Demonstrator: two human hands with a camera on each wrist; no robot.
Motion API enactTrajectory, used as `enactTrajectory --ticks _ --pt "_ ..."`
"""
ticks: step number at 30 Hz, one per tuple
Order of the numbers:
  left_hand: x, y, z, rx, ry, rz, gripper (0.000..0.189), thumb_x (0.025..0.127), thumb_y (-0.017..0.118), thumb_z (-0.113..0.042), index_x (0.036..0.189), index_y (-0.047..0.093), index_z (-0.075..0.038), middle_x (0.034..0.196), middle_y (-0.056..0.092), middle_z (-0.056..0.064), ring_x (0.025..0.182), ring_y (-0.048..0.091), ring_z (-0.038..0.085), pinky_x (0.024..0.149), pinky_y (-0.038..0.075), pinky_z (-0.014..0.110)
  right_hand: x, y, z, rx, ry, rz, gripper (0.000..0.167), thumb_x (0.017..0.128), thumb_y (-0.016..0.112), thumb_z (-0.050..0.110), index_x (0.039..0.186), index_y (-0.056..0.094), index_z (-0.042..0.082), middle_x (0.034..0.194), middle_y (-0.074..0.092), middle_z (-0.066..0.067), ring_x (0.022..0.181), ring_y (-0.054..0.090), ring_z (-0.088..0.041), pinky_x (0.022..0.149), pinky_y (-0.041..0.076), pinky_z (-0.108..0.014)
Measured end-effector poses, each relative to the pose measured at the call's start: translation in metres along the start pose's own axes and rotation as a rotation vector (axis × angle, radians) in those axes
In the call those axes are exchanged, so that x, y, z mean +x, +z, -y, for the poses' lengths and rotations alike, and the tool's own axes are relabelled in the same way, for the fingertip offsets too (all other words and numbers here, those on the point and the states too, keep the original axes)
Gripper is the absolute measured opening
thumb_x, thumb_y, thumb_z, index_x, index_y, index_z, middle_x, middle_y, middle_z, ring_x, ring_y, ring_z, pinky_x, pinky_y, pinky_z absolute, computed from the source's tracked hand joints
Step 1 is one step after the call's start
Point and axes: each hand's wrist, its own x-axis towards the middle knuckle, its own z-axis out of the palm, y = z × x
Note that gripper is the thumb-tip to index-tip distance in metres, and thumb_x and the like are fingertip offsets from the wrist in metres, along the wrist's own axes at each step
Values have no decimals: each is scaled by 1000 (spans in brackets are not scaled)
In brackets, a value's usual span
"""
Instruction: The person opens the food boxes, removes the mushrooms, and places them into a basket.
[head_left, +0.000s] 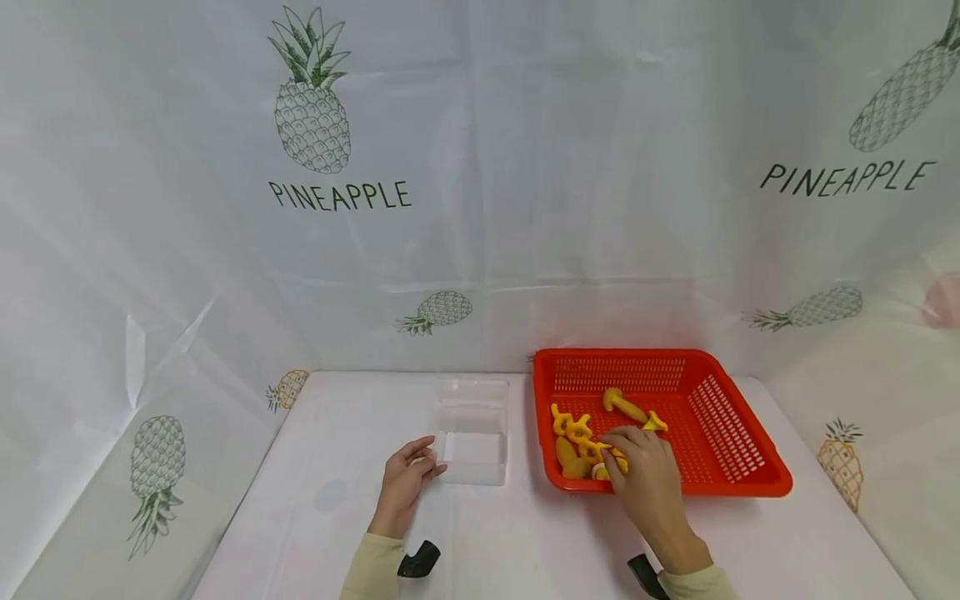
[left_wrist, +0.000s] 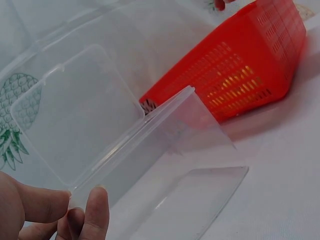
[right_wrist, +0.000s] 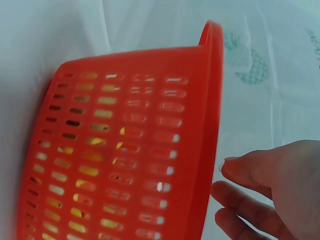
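My left hand (head_left: 405, 487) pinches the rim of a clear plastic box (head_left: 472, 473) at its left side. In the left wrist view the thumb and fingers meet at the edge of the box (left_wrist: 150, 145), whose see-through lid (left_wrist: 80, 115) stands raised on the far side. Over the front of a red slotted basket (head_left: 742, 487) hovers my right hand (head_left: 648, 475), thumb and fingers apart with nothing seen between them. Beneath and beside its fingertips lie several yellow looped pieces (head_left: 579, 429) and tan mushroom-like pieces (head_left: 573, 467). Another tan mushroom (head_left: 622, 406) lies farther back, beside a yellow flared piece (head_left: 655, 422).
A white table (head_left: 315, 483) carries both the box and the basket. Behind it hangs a pale sheet (head_left: 585, 167) printed with pineapples. Black straps (head_left: 418, 560) show at the wrists, near the table's front. The basket's tall wall (right_wrist: 125, 150) stands beside my right hand.
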Motion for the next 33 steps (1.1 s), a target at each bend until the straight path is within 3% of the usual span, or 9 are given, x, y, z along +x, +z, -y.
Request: enactTrajectory --ticks 17,33 --pt "3 11 2 -6 7 13 43 103 54 10 144 45 20 106 53 14 87 61 15 83 63 26 0 -5 2 2 -14 -24 25 73 94 -3 94 82 4 99 74 -10 93 65 -34 82 51 -51" --pt "2 11 1 -12 4 6 43 103 54 11 145 46 19 107 53 14 89 61 16 84 64 27 -2 -19 -4 4 1 -57 24 73 92 -4 94 81 1 98 74 -12 91 65 -35 77 48 -49"
